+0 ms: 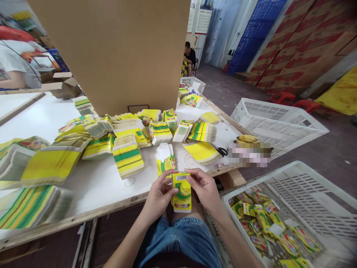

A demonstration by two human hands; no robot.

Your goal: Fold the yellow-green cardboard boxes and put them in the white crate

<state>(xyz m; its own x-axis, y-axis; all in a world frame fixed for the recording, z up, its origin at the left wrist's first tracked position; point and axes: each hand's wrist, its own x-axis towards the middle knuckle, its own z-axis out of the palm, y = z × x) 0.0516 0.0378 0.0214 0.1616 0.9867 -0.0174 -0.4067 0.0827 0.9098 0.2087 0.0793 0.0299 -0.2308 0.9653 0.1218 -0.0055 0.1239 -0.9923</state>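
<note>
- Held item: one small yellow carton (182, 199), upright, its printed front with the banana picture turned to the wearer, barcode at the top.
- Position of carton: just off the near edge of the counter (96, 186), toward its right end, above the wearer's lap.
- Left hand (159, 193): grip pinching the carton along its left side, thumb laid on the front face.
- Right hand (205, 186): grip pinching the carton's top right corner between thumb and forefinger.
- Directly beyond the held item: a carton with white flaps (165, 158), lying on the counter near the near edge.
- Left of that: a stack with green stripes (127, 158), flat pieces leaning together; a larger striped bundle (28, 208) sits at the counter's near left.
- Toward the right edge of the counter: yellow sheets (200, 152), with the black handles of scissors (222, 150) showing just beside them.
- At the right edge of the counter: bananas (247, 139); the object beside them is blurred out and I cannot identify it.
- Behind the stacks, toward the far edge: a tall brown cardboard panel (119, 52).
- Off the counter's near right corner: a white crate (304, 199) containing many finished-looking cartons (260, 217), lying loose. A second pale crate (281, 128) stands beyond it, beside the counter's right edge.
- Others present: a seated person in black (190, 57) in the background; a person with a pale sleeve (16, 61) past the counter's far left.
</note>
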